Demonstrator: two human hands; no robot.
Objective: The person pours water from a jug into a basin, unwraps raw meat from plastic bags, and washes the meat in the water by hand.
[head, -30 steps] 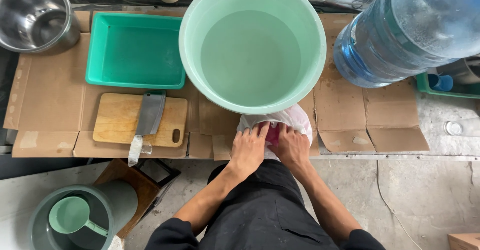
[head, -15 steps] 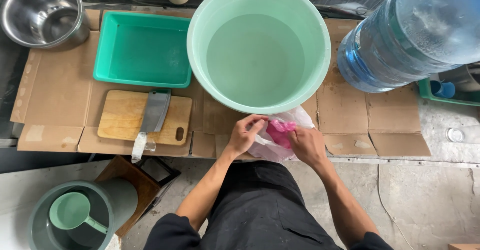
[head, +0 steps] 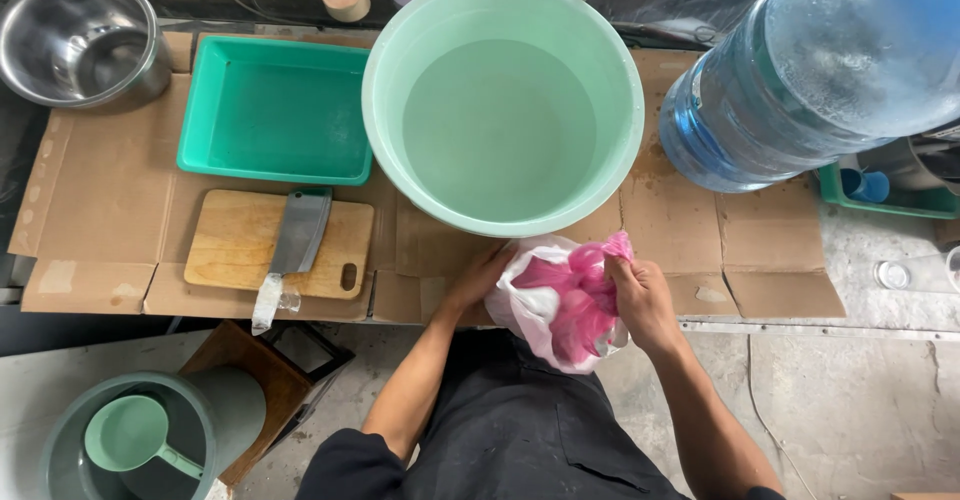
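Note:
A thin white plastic bag with a pink bag inside it hangs at the table's near edge, just below a large pale green basin of water. My left hand grips the white bag's left rim, partly hidden behind it. My right hand pinches the pink bag at the right side and lifts its top out.
Flattened cardboard covers the table. On it lie a teal tray, a wooden cutting board with a cleaver, a steel bowl and a big blue water jug. A grey bucket with a green ladle stands on the floor at left.
The bag has been lifted off the cardboard toward me. My right hand has drawn more of the pink bag out, and my left hand has slid behind the white bag's rim.

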